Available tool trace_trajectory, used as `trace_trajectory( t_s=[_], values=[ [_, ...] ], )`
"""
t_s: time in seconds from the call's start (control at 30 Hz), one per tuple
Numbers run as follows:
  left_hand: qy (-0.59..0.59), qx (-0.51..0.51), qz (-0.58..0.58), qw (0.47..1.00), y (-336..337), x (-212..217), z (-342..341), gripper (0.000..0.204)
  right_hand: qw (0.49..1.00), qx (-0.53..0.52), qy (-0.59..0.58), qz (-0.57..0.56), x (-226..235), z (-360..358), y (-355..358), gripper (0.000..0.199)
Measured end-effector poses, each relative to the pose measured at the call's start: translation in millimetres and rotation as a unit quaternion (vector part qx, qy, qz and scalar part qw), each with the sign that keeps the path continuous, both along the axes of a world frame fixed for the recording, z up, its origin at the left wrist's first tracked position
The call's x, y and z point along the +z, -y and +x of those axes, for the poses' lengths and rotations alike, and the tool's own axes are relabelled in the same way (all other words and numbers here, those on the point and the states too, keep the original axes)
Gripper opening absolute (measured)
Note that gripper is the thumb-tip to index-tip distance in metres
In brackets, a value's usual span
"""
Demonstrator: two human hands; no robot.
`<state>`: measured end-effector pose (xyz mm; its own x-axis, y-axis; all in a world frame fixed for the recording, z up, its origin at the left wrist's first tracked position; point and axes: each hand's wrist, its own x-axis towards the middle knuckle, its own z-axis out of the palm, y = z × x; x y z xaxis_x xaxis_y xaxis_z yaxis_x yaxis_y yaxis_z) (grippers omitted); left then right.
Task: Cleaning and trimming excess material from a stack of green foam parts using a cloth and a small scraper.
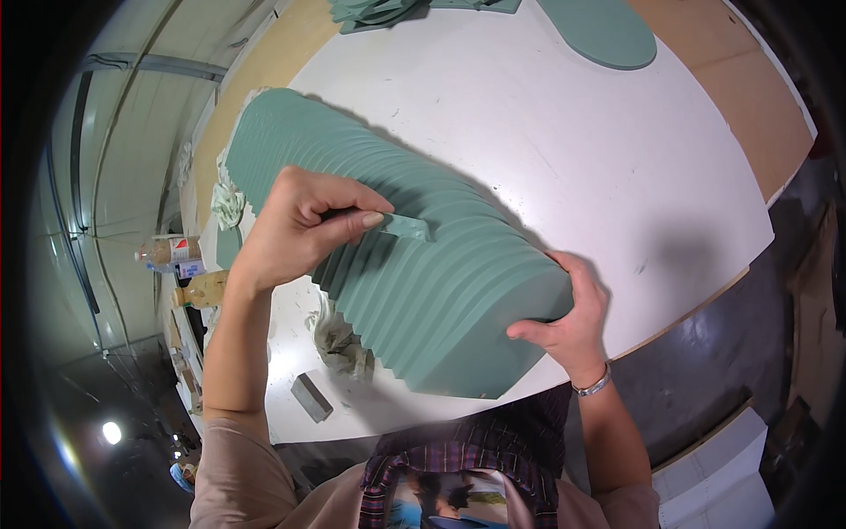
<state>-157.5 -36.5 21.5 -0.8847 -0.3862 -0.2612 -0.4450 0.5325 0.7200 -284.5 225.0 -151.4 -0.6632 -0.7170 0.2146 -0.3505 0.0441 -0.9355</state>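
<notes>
A long row of thin green round-ended sheets [397, 256] leans in overlapping layers across the white table, from the far left toward me. My left hand [308, 216] is above the middle of the row, pinching a short green strip [407, 227] between thumb and fingers. The strip's free end is over the sheet edges; whether it touches them I cannot tell. My right hand [573, 313] grips the near right end of the row, thumb on the front sheet's face and fingers round its far edge.
Crumpled pale cloths [339, 339] lie left of the row. A grey block [312, 398] rests near the table's front edge. Bottles [204, 289] stand at the left. More green sheets lie at the far side, including one rounded sheet [608, 35]. The white tabletop [652, 150] extends right.
</notes>
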Motion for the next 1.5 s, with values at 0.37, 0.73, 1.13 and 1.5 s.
trace_trajectory(
  t_s=[0.37,0.73,1.13,1.5],
  values=[
    [-0.096,-0.125,-0.199,0.967,-11,5,-3,0.017,1.000,-0.001,-0.008,-0.009,0,2,1,0.094],
    [-0.154,-0.049,-0.268,0.950,-30,-5,8,0.010,1.000,-0.015,-0.020,0.003,0,0,-3,0.093],
    [-0.098,0.181,-0.141,0.968,-93,-11,39,0.010,0.999,0.002,-0.041,0.001,-5,-3,-2,0.087],
    [-0.088,0.161,-0.304,0.935,-118,-22,20,0.017,0.997,0.060,-0.048,0.007,-3,-8,0,0.094]
  ],
)
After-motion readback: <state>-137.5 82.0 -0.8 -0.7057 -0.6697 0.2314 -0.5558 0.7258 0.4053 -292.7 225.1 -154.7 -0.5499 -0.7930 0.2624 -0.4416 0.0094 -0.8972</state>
